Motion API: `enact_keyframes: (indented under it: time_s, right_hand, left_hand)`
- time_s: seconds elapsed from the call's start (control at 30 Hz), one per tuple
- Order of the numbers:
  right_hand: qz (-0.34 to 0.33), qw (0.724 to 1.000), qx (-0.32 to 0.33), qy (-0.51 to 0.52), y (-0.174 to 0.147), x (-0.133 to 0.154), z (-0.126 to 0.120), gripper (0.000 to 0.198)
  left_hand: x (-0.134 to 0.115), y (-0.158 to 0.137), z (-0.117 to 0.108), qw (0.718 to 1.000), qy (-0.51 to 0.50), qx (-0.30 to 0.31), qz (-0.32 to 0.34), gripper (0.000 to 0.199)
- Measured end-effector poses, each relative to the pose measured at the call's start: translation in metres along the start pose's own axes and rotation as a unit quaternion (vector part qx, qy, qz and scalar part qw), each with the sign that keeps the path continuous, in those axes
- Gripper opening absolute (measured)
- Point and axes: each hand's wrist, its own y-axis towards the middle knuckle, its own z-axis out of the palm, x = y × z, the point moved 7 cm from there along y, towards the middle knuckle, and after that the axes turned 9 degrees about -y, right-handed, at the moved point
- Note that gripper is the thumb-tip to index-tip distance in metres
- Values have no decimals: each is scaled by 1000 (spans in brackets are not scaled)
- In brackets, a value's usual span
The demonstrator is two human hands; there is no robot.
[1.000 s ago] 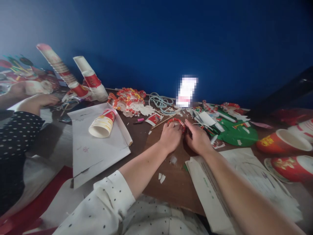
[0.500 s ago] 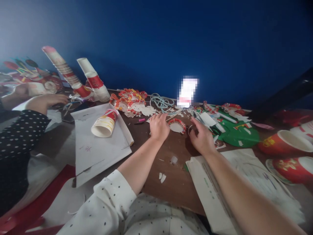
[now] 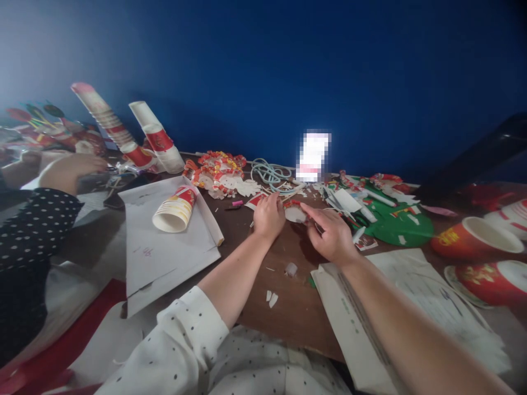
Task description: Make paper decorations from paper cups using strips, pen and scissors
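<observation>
Left hand (image 3: 269,217): fingers bent downward at the left edge of a red-rimmed white piece (image 3: 295,215); whether they grip it cannot be told. Right hand (image 3: 332,233): thumb and forefinger parted, nothing held between them, forefinger tip at the piece's upper right rim. The piece lies on the brown surface (image 3: 284,323), between both hands. Nearer the wearer: a translucent lump (image 3: 291,269) and white scraps (image 3: 272,299). Beyond the hands: a coiled pale cable (image 3: 269,171). Right: a green sheet (image 3: 405,227) bearing scraps, and papers (image 3: 436,291) beneath the right forearm. Left: nested paper cups (image 3: 175,210) lying on a white board (image 3: 164,274).
</observation>
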Motion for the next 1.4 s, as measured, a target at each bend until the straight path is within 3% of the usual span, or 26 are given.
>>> enact_keyframes:
  time_s: [0.13,0.3,0.53,0.77,0.97,1.17,1.4]
  right_hand:
    - [20,1000,11,6,-2,0,2,52]
    - [60,997,33,19,-5,-4,7,53]
    - [97,995,23,9,-7,-12,9,51]
    - [96,995,21,17,-7,-11,9,51]
    - [84,996,20,24,-7,-8,10,53]
    - [82,996,17,24,-6,-9,10,51]
    - [91,996,-3,0,-6,-11,5,48]
  left_hand:
    - [1,-2,3,999,18,35,-32,44]
    - [-3,-7,8,995,76,68,-17,59]
    - [-6,-8,12,993,99,67,-24,41]
    - [-7,-8,9,993,101,60,-29,39]
    - [-15,-4,10,994,94,47,19,46]
    - [-25,-4,18,990,85,70,89,40]
    - [-23,-5,21,989,89,65,100,34]
